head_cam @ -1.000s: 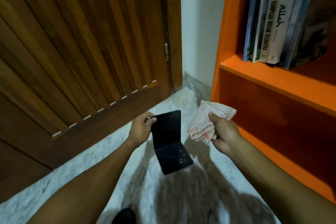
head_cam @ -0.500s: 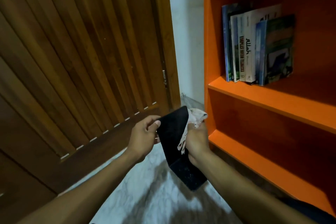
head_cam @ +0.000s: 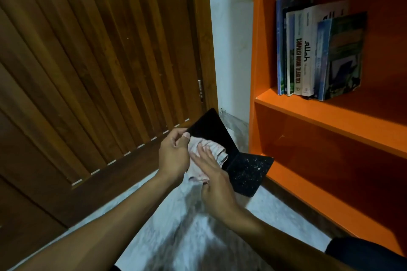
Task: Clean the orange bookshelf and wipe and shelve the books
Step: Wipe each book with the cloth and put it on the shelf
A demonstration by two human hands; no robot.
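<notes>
A black book [head_cam: 246, 171] hangs open in front of me, its lower cover speckled with white dust. My left hand [head_cam: 174, 156] grips the book's upper cover at its left edge, thumb on top. My right hand [head_cam: 211, 180] presses a pale striped cloth [head_cam: 209, 149] flat against the upper cover, fingers fairly straight. The orange bookshelf [head_cam: 330, 116] stands to the right. Several books [head_cam: 317, 50] stand upright at the left end of its middle shelf. The shelf below them holds nothing in view.
A brown slatted wooden door [head_cam: 99, 61] fills the left side. A white wall strip [head_cam: 231, 39] separates it from the bookshelf. Pale marble floor [head_cam: 176, 237] lies under my arms. A dark patch of clothing [head_cam: 363, 253] shows at the lower right.
The book has risen and tilted toward the bookshelf. My right hand has flattened and slid the cloth down the upper cover. The view has closed in slightly.
</notes>
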